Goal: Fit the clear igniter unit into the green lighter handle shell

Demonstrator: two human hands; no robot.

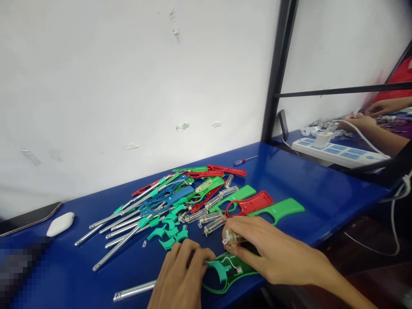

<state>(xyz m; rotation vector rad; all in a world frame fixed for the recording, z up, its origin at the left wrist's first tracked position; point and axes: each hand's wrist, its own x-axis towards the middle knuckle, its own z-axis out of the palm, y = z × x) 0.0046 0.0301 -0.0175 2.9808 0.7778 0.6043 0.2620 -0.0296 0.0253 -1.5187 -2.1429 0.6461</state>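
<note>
My left hand [180,274] is closed over the neck of an open green lighter casing [225,287] at the table's front edge. A silver metal tube [133,292] sticks out to the left from under that hand. A teal trigger [219,269] and a white wire sit in the casing. Just above it, my right hand [273,251] pinches a clear fuel tank [236,238] with its valve end to the left. Behind my hands lie loose teal triggers [172,229], more clear tanks [214,225], and red [254,204] and green casing halves [289,209].
Several metal tubes [117,249] lie on the blue table [83,274] at left. Beyond them are a white rounded case [61,224] and a phone [30,218]. A screwdriver [245,160] lies at the back. Another person's hands [363,122] work past a power strip [341,152].
</note>
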